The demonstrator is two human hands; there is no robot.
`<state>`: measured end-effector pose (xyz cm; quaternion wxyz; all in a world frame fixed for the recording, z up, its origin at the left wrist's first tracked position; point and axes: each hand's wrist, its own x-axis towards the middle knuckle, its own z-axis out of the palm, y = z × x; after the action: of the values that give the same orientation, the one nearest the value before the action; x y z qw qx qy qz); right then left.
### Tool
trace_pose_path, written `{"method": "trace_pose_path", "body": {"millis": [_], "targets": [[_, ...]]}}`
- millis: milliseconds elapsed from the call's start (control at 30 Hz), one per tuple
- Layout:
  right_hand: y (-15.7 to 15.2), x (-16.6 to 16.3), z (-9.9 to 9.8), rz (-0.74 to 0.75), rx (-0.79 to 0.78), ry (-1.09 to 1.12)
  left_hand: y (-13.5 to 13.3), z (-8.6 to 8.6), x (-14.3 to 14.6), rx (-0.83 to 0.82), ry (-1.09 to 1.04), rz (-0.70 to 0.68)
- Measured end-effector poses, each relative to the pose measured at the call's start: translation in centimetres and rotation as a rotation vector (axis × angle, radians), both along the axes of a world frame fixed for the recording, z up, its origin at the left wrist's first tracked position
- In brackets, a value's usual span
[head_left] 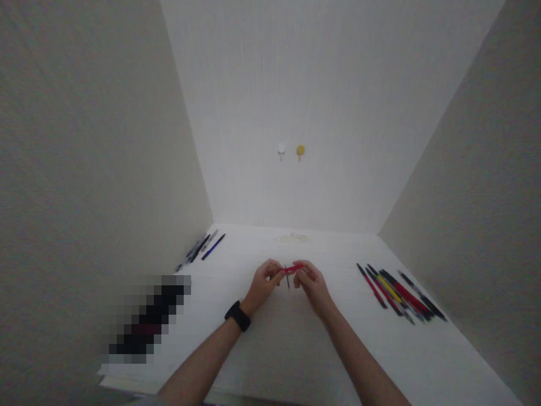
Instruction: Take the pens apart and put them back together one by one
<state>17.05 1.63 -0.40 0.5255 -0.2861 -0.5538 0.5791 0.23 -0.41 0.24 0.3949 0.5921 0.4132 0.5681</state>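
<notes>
Both hands are raised over the middle of the white table, with a slim red pen part (pixel 291 269) stretched between their fingertips. My left hand (pixel 267 280) pinches its left end, and a black band sits on that wrist. At the other end, the fingers of my right hand (pixel 310 280) close around the red piece. Between the hands, a thin dark stick (pixel 288 277) like a pen refill points toward me. Whether it is held or lies on the table, I cannot tell.
Several pens, among them a yellow pen (pixel 391 287), lie in a group at the right. More lie at the far left, with a blue pen (pixel 213 247) nearest the middle. A blurred-out patch (pixel 147 321) covers the near left. Pale thin pieces (pixel 293 238) lie near the back wall.
</notes>
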Motion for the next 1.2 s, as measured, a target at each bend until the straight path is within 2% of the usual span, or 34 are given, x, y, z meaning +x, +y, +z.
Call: {"method": "trace_pose_path", "body": {"millis": [133, 367, 533, 700, 900, 1200], "targets": [[0.2, 0.2, -0.1, -0.03, -0.003, 0.011, -0.1, -0.3, 0.1, -0.005, 0.109, -0.001], [0.1, 0.2, 0.3, -0.054, 0.015, -0.023, 0.1, -0.9, 0.0, -0.072, 0.075, -0.021], [0.0, 0.1, 0.6, -0.06, 0.018, -0.035, 0.4, -1.4, -0.2, -0.049, 0.165, -0.022], [0.0, 0.1, 0.8, -0.103, 0.014, -0.067, 0.3, -0.9, -0.2, -0.005, 0.212, -0.015], [0.3, 0.4, 0.9, -0.199, 0.035, -0.069, 0.2, -0.5, -0.4, 0.07, 0.251, 0.097], [0.5, 0.7, 1.1, -0.378, 0.032, -0.06, 0.2, -0.2, -0.5, 0.131, 0.117, 0.328]]}}
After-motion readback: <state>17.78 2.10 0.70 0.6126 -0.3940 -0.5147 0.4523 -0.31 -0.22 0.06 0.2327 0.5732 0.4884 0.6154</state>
